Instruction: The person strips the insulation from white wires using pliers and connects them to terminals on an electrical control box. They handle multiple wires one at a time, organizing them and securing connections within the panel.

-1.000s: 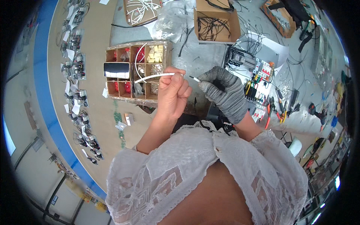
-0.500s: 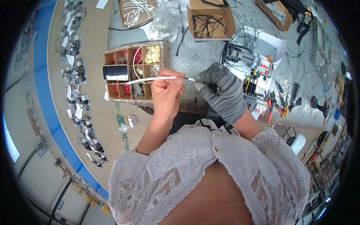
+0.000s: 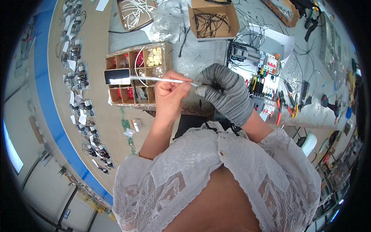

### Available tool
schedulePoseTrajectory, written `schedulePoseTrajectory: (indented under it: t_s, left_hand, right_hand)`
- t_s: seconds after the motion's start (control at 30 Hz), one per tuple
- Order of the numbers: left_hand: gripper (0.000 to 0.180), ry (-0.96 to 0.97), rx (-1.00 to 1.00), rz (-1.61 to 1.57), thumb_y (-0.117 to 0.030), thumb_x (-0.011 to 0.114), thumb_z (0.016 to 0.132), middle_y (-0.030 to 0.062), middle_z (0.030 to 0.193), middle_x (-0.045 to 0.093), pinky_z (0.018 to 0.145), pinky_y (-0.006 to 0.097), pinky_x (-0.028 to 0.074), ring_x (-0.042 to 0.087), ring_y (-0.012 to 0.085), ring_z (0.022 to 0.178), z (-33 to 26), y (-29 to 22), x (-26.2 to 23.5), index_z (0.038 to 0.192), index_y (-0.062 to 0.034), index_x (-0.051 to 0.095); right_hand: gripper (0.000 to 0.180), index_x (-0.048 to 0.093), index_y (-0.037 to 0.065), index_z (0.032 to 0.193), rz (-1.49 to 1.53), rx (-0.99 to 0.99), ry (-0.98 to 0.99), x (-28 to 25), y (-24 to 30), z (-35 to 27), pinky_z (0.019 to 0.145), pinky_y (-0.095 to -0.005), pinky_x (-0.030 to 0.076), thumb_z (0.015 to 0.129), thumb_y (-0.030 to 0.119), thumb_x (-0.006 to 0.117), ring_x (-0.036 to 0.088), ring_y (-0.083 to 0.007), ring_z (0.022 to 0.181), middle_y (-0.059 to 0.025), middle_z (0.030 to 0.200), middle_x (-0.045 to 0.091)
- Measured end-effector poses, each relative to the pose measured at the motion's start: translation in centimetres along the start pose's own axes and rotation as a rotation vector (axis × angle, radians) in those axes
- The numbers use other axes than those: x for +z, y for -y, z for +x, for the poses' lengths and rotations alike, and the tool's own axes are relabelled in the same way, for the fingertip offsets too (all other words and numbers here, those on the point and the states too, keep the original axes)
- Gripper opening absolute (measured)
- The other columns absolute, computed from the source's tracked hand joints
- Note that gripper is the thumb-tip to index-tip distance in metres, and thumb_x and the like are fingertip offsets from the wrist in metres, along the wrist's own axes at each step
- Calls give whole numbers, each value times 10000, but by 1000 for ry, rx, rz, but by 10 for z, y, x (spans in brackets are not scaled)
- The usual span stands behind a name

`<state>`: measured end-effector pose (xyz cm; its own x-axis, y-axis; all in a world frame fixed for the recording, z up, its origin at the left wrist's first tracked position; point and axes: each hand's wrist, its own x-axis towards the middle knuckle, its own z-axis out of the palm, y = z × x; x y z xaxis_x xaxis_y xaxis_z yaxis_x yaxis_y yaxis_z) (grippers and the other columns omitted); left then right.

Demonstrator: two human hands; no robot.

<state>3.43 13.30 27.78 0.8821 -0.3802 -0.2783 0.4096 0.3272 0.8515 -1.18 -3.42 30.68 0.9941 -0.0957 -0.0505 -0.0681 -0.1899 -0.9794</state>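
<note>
My bare left hand (image 3: 172,92) pinches a long thin white tube (image 3: 148,78) between thumb and fingertips. The tube's free end reaches left over the compartment box and is blurred. Close against those fingertips, my right hand (image 3: 224,91), in a grey striped knitted glove, is closed in a pinch. A short, thin light piece shows between the two hands; what the gloved fingers hold is mostly hidden. Beneath the tube stands the cardboard compartment box (image 3: 169,54) with red, yellow and clear small parts. A dark-screened phone (image 3: 118,76) lies on it, and another white tube (image 3: 136,63) curves across it.
Behind are a box of black wires (image 3: 213,25) and a tray of white tubes (image 3: 135,13). To the right lie a wired electrical assembly (image 3: 251,56), pliers (image 3: 280,102) and a power drill (image 3: 331,105). Several small assemblies (image 3: 81,75) line the left surface.
The white tube's free end has swung slightly upward and blurred. My hands have drawn closer together, and the dark bit between them no longer shows. The view has shifted slightly.
</note>
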Motion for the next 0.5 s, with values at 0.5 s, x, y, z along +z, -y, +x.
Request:
schedulePoseTrajectory:
  t_s: [0.5]
  left_hand:
    - [122,198,-63,403,31,717,767,-33,712,556,552,158,339,446,-2,609,17,-8,-3,808,-28,618]
  right_hand:
    - [358,597,26,1034,903,708,317,-10,-35,16,439,-208,392,819,281,724,506,-73,514,5,649,549]
